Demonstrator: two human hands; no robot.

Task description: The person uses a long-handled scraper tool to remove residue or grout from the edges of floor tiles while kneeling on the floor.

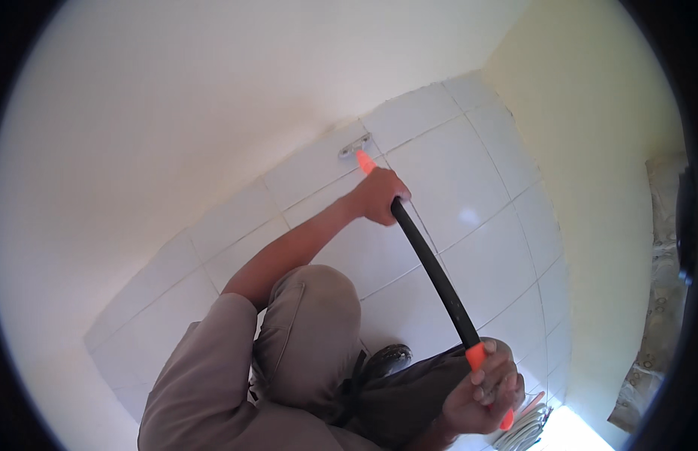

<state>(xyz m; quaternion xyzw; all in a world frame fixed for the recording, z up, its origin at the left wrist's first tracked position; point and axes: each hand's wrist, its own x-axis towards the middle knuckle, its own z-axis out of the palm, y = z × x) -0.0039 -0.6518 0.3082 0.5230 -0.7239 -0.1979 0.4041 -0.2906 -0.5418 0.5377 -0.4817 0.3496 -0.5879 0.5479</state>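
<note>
A long black pole (435, 272) with orange end sections slants across the middle, from upper left to lower right. At its far end a small whitish-grey scraper-like head (355, 146) rests at the tiles near the far wall. My left hand (380, 197) is closed round the pole just below that head. Lower down, my right hand (486, 395) wraps round the orange grip at the near end, its fingers curled. I cannot tell the exact kind of the head.
Pale square tiles (469, 188) cover the floor, with plain walls at the left and right (604, 188). A coil of light cable (523, 432) lies at the lower right. Patterned sheeting (657, 301) hangs at the right edge. My bent knee (311, 323) and dark shoe (388, 359) are below the pole.
</note>
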